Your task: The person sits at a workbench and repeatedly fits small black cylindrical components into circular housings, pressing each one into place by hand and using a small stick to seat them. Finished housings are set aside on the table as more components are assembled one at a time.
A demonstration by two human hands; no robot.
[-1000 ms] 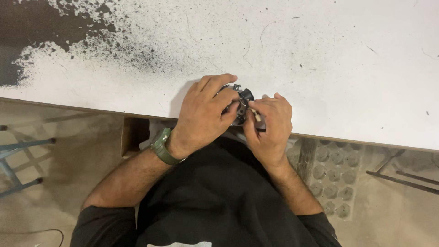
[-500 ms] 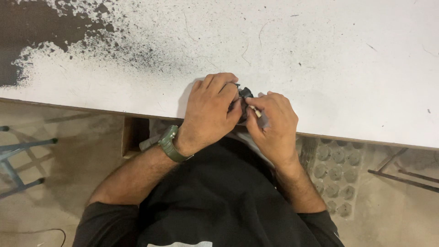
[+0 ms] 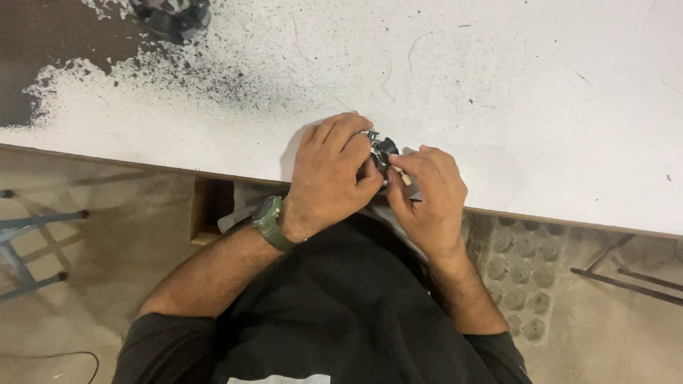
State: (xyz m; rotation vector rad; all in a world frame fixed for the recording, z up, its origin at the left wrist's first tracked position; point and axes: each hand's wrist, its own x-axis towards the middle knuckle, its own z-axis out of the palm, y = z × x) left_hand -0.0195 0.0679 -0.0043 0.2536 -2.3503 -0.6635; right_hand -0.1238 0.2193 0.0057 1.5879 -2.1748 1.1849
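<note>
1. The left hand (image 3: 333, 174) is curled over a small dark metal part (image 3: 380, 151) at the near edge of the white worktop (image 3: 541, 92). Its fingers are wrapped together on the part, so the grip is clamped on it.
2. Most of the part is hidden under the left fingers. Only a dark, partly shiny bit pokes out between the two hands, and its full shape cannot be made out.
3. The right hand (image 3: 427, 195) presses in from the other side, fingers bent toward the part and touching it. A thin pale stick-like piece (image 3: 403, 176) shows at its fingertips; whether it is pinched there or belongs to the part is unclear, so I cannot tell what this grip closes on.
4. A green wristwatch (image 3: 270, 222) sits on the left wrist, its face turned away.
5. The worktop's far left corner is dark, with black specks scattered over the white surface.
6. At the top edge a dark rounded object (image 3: 171, 14) is cut off by the frame; its kind cannot be told.
7. Below the worktop edge, beside the right forearm, lies a grey tray with round pockets (image 3: 523, 277), partly covered by the arm.
8. Blue metal legs (image 3: 35, 220) show at the left, cut off by the frame.
</note>
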